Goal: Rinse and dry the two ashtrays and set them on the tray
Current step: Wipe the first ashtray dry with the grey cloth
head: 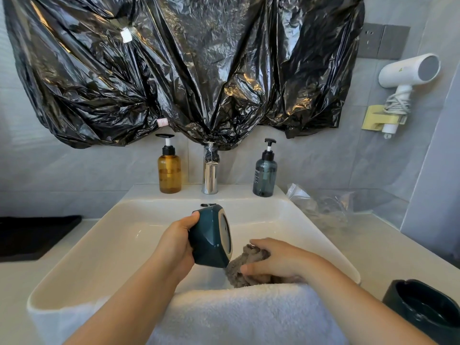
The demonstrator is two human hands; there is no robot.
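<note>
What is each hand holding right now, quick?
The left hand grips the teal ashtray, tipped on its side.
The right hand grips the grey cloth.

Two ashtrays: teal ashtray (211,241), black ashtray (423,307); two pump bottles (169,171) (264,177); two hands (175,244) (277,260). One tap (209,176); one sink (112,245); one towel (249,317); one cloth (237,271); one hair dryer (408,73).

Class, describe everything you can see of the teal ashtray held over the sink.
The ashtray is dark teal, glossy, ceramic-looking, with faceted sides and a pale base. It is tipped on its side, base facing right, over the sink. The left hand grips it; its lower edge meets the grey cloth in the right hand.
</note>
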